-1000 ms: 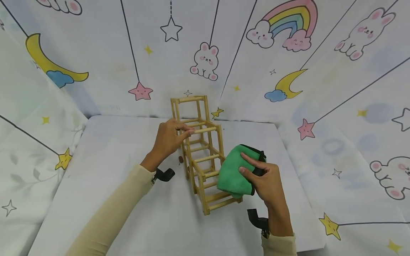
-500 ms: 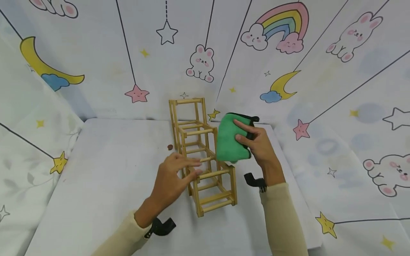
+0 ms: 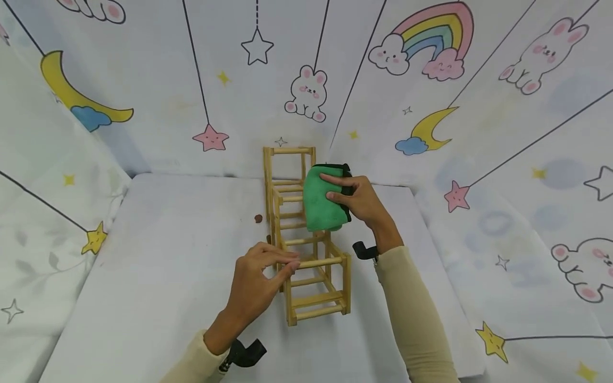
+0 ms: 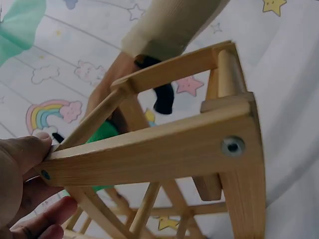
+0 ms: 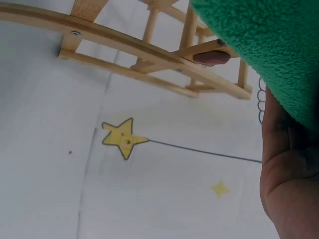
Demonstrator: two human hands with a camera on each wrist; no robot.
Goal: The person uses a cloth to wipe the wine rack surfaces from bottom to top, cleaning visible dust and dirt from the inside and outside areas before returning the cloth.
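Note:
A light wooden stepped rack (image 3: 320, 310), made of square posts and round rungs, stands mid-table. My left hand (image 3: 254, 279) pinches its front upper left corner; in the left wrist view the thumb lies over the corner of the wooden rack (image 4: 144, 157), other fingers below it. A folded green fluffy cloth (image 3: 318, 205) with black edging is in my right hand (image 3: 361, 199), held between thumb and fingers. The cloth overlaps the right side of the middle tier in the head view. Up close, the right wrist view shows the green cloth (image 5: 269, 40) beside the rack's wooden bars.
The rack stands on a white tabletop (image 3: 167, 266), its tallest end towards the back wall. White fabric (image 3: 163, 80) printed with stars, moons and rabbits hangs behind and at both sides. A small brown spot (image 3: 258, 218) lies left of the rack.
My left hand has moved from the middle tier's rung down to the front corner. My right hand has carried the green cloth from the low front tier up and back, then left to the middle tier.

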